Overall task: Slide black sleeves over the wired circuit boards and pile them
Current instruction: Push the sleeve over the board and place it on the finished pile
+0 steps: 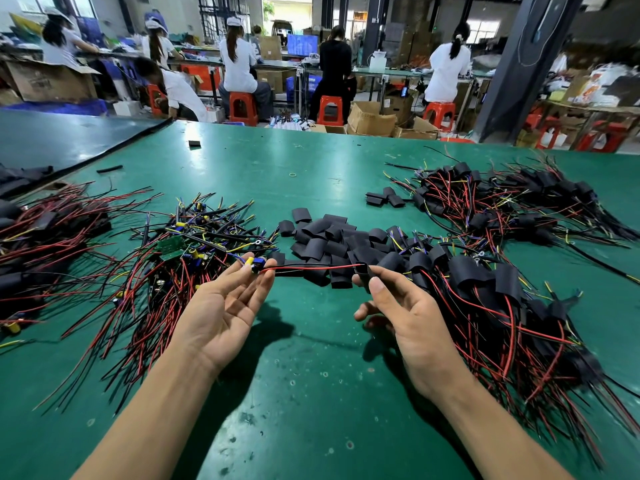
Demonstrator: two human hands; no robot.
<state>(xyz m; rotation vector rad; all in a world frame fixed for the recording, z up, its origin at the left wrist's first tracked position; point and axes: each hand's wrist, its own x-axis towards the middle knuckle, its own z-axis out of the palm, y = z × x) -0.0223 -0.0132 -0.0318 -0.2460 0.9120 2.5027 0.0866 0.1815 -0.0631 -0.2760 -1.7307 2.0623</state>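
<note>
Black sleeve: one, pinched in right hand grip; left hand grip pinches one wired board.

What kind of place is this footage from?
Most likely an electronics assembly workshop: heaps of wired boards and loose black sleeves cover a green bench, and behind it workers sit on red stools at more tables, among cardboard boxes.
</note>
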